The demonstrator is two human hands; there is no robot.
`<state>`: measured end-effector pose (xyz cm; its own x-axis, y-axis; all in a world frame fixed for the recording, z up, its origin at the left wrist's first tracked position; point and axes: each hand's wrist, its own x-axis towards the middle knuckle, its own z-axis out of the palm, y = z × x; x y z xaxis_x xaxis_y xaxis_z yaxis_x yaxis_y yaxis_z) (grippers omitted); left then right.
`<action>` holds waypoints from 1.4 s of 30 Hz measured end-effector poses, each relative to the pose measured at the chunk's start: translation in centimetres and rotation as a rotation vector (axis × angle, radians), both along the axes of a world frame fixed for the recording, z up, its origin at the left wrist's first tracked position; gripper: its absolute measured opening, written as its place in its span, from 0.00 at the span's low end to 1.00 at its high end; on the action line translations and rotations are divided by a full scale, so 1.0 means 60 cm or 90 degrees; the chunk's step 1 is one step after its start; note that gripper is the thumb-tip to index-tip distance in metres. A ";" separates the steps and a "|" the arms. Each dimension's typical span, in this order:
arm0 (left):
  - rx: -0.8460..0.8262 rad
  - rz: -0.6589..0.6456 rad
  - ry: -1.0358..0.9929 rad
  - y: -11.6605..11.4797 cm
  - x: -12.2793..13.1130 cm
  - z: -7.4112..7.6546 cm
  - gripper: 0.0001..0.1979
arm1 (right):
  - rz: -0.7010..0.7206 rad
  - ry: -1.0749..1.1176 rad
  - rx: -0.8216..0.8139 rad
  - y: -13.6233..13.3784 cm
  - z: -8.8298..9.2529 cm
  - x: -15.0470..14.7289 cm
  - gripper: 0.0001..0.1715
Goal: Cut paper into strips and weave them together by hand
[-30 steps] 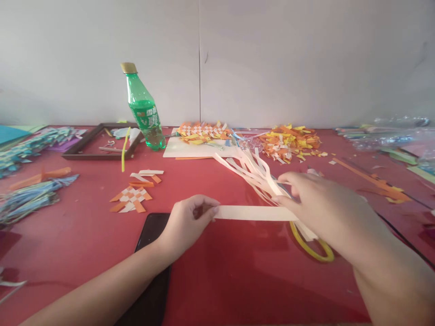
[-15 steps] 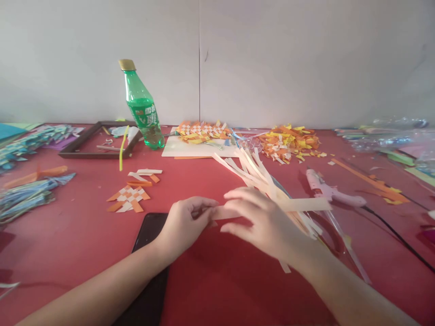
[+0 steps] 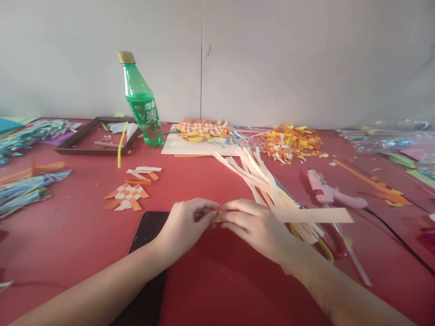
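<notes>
1. A red tabletop (image 3: 217, 285) is carrying a bundle of pale strips (image 3: 260, 176), fanning toward its back edge.
2. The left hand (image 3: 186, 226) and right hand (image 3: 260, 231) are pinching one paper strip (image 3: 319, 215).
3. The strip is extending toward the tabletop's right edge.

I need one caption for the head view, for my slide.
Left hand and right hand hold a pale paper strip over a red table, glue gun nearby.

My paper strip (image 3: 319, 215) is cream, my table (image 3: 217, 285) red, my bottle (image 3: 142, 106) green, and my woven paper (image 3: 128, 196) orange-and-white checks.
</notes>
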<state>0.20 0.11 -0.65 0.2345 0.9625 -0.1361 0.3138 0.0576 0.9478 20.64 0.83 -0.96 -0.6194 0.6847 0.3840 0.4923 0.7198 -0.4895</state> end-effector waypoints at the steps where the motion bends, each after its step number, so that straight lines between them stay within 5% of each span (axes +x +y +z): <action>1: 0.024 -0.010 0.015 0.000 -0.001 0.000 0.08 | -0.003 0.008 -0.002 0.000 0.001 -0.001 0.09; 14: 0.212 -0.077 0.121 -0.010 0.001 0.006 0.09 | -0.064 0.019 -0.019 -0.005 0.009 -0.007 0.09; 21: 0.265 -0.035 0.134 -0.011 0.002 0.006 0.08 | -0.081 0.039 0.100 -0.008 0.017 -0.011 0.06; 25: 0.217 0.076 0.074 -0.007 0.005 0.012 0.05 | -0.051 0.148 0.179 -0.026 0.031 -0.015 0.10; 29: 0.148 0.134 -0.034 -0.005 0.004 0.014 0.05 | -0.055 0.215 -0.017 -0.042 0.039 -0.028 0.04; 35: 0.137 0.089 -0.173 -0.011 0.004 0.008 0.06 | -0.166 0.363 -0.425 -0.032 0.022 -0.046 0.11; 42: 0.093 0.078 -0.209 -0.011 0.004 0.010 0.09 | -0.197 0.444 -0.487 -0.021 0.010 -0.041 0.13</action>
<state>0.44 -0.54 -0.04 0.1252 0.9898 0.0675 -0.0087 -0.0669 0.9977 18.18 -0.44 -0.38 -0.1884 0.9820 -0.0101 0.0384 -0.0029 -0.9993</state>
